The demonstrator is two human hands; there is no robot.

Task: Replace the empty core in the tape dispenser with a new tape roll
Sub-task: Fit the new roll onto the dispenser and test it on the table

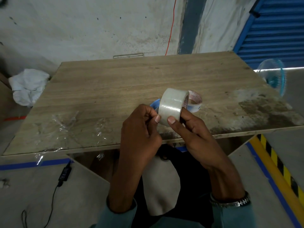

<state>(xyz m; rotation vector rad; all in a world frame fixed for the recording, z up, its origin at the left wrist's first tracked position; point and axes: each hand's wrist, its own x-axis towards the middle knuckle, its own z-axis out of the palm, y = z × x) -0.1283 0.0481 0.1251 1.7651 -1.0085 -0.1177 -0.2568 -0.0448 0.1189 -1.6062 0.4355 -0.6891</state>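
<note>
A new roll of clear tape (pixel 172 104) is held above the wooden table (pixel 115 89), near its front edge. My right hand (pixel 194 134) grips the roll, thumb on its outer face and fingers through the core. My left hand (pixel 141 129) pinches at the roll's lower left edge with thumb and forefinger. Behind the roll lies an empty core (pixel 195 101), white with red print. A blue piece, probably the tape dispenser (pixel 155 103), peeks out behind my left hand; most of it is hidden.
Crumpled clear plastic film (pixel 65 124) lies on the table's front left. A white cloth (pixel 28 86) sits off the left edge, a blue fan (pixel 274 76) at the right. A black adapter with cable (pixel 65 174) lies on the floor.
</note>
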